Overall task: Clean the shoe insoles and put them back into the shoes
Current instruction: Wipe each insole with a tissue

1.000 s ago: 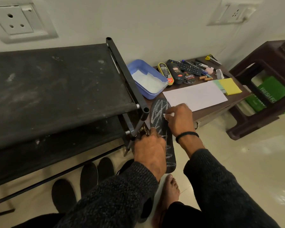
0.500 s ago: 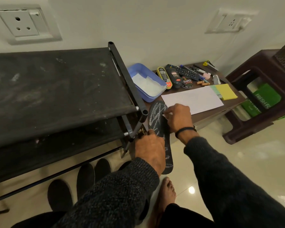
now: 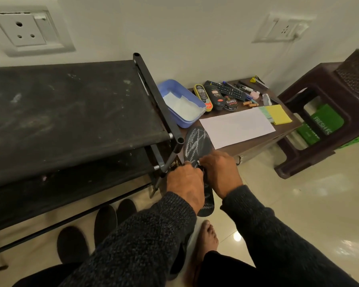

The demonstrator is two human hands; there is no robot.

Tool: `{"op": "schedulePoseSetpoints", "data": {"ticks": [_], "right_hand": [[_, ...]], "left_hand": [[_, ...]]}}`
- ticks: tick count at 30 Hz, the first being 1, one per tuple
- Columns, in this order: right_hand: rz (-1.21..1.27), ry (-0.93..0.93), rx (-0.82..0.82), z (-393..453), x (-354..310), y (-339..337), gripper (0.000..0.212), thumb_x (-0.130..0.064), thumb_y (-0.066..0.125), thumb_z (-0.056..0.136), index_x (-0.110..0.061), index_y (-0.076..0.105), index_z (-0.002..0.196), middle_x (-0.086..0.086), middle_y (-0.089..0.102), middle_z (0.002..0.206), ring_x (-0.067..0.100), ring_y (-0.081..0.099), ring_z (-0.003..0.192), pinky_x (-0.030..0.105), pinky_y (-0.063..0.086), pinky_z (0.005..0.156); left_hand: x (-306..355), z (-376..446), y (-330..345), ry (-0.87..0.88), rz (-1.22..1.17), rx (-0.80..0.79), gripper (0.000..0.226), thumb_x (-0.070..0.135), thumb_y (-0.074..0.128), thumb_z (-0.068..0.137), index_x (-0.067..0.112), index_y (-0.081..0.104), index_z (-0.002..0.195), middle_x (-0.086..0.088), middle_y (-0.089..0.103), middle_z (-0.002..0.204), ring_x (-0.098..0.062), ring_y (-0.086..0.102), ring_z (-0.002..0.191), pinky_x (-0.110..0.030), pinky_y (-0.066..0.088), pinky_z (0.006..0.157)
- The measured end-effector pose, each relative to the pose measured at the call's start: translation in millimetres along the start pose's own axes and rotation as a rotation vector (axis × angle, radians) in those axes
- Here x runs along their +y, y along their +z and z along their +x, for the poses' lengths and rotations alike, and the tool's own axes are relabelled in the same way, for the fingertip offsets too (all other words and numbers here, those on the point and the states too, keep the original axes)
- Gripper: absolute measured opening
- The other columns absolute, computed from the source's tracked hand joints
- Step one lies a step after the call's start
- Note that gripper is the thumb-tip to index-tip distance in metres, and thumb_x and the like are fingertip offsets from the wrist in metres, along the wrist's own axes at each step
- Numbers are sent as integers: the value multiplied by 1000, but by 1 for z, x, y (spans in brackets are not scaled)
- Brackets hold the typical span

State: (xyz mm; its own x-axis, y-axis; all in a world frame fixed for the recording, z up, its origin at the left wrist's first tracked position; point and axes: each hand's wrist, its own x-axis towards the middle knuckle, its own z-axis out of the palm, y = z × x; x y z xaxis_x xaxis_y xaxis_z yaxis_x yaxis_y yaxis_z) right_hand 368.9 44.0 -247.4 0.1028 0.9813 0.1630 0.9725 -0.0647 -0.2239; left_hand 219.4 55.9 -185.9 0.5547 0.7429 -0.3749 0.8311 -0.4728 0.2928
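- Left half of frame: black shoe rack [image 3: 71, 112] with dusty fabric shelves; dark shoes [image 3: 104, 222] lined on the floor beneath it, lower left.
- Lower centre: left hand [image 3: 184, 185] curled round the middle of the insole [image 3: 197, 146], holding it up over the floor, toe end pointing to the upper part of the frame, just beside the rack post.
- Just right of it: right hand [image 3: 220, 172] with fingers bunched on the insole's patterned face; a small white scrap [image 3: 199, 162] shows at the fingertips, too small to identify, probably a wipe.
- Centre right: low worktop [image 3: 257, 141] carrying a blue tub [image 3: 181, 104] with white tissue, polish containers, a remote, a white sheet [image 3: 236, 127] and a yellow pad.
- Far right: brown plastic stool [image 3: 330, 112].
- Step in hand, by my reading: wiping the insole; cleaning stage, nothing back in shoes yet.
- Next move likely calls for strokes along the full length while the left hand steadies it, then fitting it into its shoe.
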Motion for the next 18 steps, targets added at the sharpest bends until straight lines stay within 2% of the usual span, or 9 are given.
{"op": "schedulePoseSetpoints", "data": {"ticks": [3, 5, 7, 9, 13, 18], "right_hand": [[63, 89, -20, 20, -1, -3, 10, -9, 70, 91, -13, 79, 93, 4, 71, 92, 18, 63, 83, 23, 44, 73], [85, 172, -45, 40, 1, 0, 12, -12, 67, 94, -13, 77, 100, 6, 71, 101, 22, 64, 93, 31, 52, 82], [122, 248, -43, 65, 8, 1, 15, -14, 66, 94, -14, 78, 104, 6, 73, 109, 22, 65, 101, 30, 49, 90], [147, 285, -29, 89, 15, 2, 15, -14, 68, 92, -15, 79, 102, 6, 75, 107, 22, 65, 102, 30, 48, 92], [128, 331, -8, 120, 21, 6, 17, -15, 67, 91, -18, 80, 102, 7, 75, 105, 28, 64, 104, 42, 51, 97], [84, 275, -21, 106, 27, 8, 20, -14, 64, 93, -15, 79, 106, 10, 73, 108, 28, 63, 103, 38, 48, 94]], "left_hand": [[-1, 0, -1, 8, -13, -13, 42, 18, 66, 92, 15, 54, 132, -8, 47, 135, -25, 54, 120, -43, 50, 100], [-2, 0, -1, 14, 2, -24, 41, 18, 66, 92, 14, 54, 131, -8, 48, 133, -25, 55, 118, -43, 51, 98], [-1, 2, -1, 13, 19, -38, 41, 19, 66, 93, 14, 54, 132, -9, 48, 134, -26, 55, 117, -44, 52, 97], [-1, 4, 0, 7, 24, -62, 41, 19, 65, 93, 13, 53, 132, -10, 46, 137, -26, 56, 117, -44, 52, 97], [-1, 5, 0, 4, 11, -99, 46, 20, 66, 93, 13, 50, 135, -11, 42, 141, -28, 55, 119, -46, 51, 98], [-2, 1, -2, 5, 16, -76, 49, 20, 66, 93, 14, 48, 138, -10, 39, 145, -27, 53, 121, -45, 50, 99]]}}
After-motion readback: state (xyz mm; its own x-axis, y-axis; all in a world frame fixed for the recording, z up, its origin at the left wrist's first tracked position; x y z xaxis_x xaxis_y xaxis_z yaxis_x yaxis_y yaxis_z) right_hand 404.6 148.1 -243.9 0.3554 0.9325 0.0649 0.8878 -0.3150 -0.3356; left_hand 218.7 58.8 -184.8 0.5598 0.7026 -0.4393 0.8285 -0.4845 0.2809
